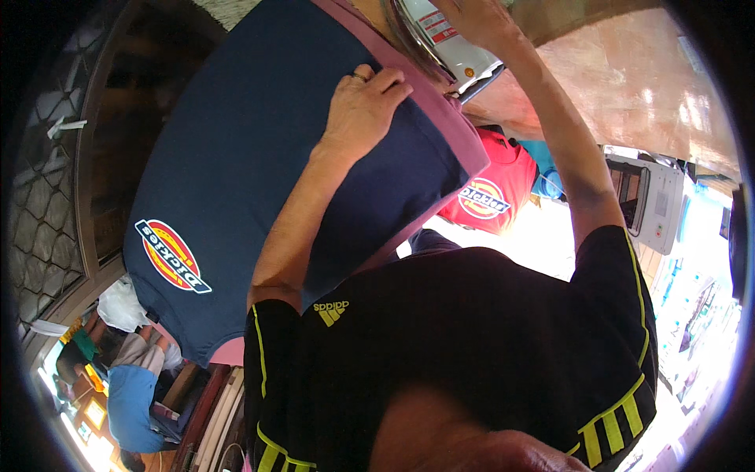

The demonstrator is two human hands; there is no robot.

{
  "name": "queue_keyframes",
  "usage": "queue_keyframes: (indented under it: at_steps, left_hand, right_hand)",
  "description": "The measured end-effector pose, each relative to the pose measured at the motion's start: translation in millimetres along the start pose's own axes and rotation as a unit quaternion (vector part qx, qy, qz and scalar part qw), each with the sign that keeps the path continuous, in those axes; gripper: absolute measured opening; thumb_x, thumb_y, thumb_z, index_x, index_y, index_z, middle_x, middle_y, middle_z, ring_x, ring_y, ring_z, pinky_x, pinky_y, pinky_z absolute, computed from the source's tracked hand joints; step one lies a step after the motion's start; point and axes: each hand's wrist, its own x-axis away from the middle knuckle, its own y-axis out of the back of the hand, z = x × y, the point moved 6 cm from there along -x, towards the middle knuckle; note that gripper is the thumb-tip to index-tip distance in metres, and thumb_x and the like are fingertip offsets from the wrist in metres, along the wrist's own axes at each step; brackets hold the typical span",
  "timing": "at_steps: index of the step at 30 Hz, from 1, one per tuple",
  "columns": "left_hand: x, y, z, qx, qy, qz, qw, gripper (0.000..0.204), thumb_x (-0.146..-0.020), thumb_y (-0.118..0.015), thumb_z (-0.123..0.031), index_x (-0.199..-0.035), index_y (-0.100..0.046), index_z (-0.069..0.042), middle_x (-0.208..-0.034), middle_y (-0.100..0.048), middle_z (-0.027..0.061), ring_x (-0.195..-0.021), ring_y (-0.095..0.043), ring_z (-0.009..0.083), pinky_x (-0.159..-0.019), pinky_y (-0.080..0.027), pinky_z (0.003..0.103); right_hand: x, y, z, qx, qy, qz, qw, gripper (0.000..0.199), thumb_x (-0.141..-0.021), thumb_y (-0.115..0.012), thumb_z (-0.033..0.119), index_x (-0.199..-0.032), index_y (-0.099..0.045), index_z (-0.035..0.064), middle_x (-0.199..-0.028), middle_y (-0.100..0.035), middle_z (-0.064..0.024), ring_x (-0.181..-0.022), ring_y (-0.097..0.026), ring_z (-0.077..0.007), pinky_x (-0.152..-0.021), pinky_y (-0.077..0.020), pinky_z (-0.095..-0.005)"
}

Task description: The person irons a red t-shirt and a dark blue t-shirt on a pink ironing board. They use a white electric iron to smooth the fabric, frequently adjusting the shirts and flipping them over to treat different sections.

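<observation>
1) plainly, the navy shirt (pixel 244 149) lies spread over pink cloth (pixel 458 138), ahead and leftward of the person
2) the left hand (pixel 363 112) rests near the shirt's edge, fingers loosely curled; i cannot tell if it pinches fabric
3) the right hand (pixel 481 23), partly cut off, is at a white appliance (pixel 464 60); its grip cannot be told

L hand (pixel 363 112) palm-down, R hand (pixel 481 25) extended further fwd.
</observation>
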Motion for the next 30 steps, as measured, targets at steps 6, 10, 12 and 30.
queue_keyframes:
  at_steps: [6,10,12,30]
  left_hand:
    - [0.9,16.5,6.9,0.109,0.022,-0.06,0.992,0.017,-0.081,-0.072,-0.006,-0.097,-0.072,-0.012,-0.105,-0.064,0.003,-0.092,-0.064,0.0244,-0.079,-0.054,0.036]
    - [5.6,37.9,2.2,0.158,0.084,-0.091,0.98,0.014,-0.08,-0.072,-0.002,-0.093,-0.072,-0.008,-0.104,-0.065,0.0067,-0.093,-0.066,0.0244,-0.078,-0.054,0.033]
    - [11.3,54.0,-2.5,0.169,0.095,-0.133,0.972,0.015,-0.08,-0.071,0.0,-0.093,-0.072,-0.008,-0.104,-0.065,0.0082,-0.093,-0.066,0.0242,-0.077,-0.054,0.033]
    - [249.7,109.5,-66.9,-0.14,0.47,-0.084,0.867,0.05,-0.09,-0.065,-0.036,-0.134,-0.053,-0.015,-0.141,-0.042,0.0166,-0.135,-0.037,0.0377,-0.103,-0.032,0.058]
  right_hand:
    - [83.8,43.7,61.4,-0.159,0.077,-0.048,0.983,0.029,-0.1,-0.055,0.026,-0.113,-0.06,-0.0002,-0.094,-0.066,-0.0108,-0.084,-0.064,-0.017,-0.071,-0.0523,-0.0315]
    - [132.1,-16.8,61.6,-0.478,-0.195,0.172,0.839,0.026,-0.093,-0.057,0.009,-0.116,-0.062,-0.0014,-0.103,-0.07,-0.0142,-0.095,-0.066,-0.0228,-0.083,-0.0531,-0.0361]
    - [137.2,-34.6,78.0,-0.462,-0.194,0.342,0.795,0.03,-0.09,-0.057,0.006,-0.118,-0.063,-0.0014,-0.107,-0.07,-0.0146,-0.098,-0.066,-0.0217,-0.087,-0.0523,-0.0369]
    - [149.1,-18.5,121.1,-0.202,0.193,0.48,0.832,0.053,-0.081,-0.056,-0.001,-0.134,-0.049,0.0017,-0.123,-0.06,-0.0128,-0.113,-0.057,-0.0221,-0.099,-0.0453,-0.0374]
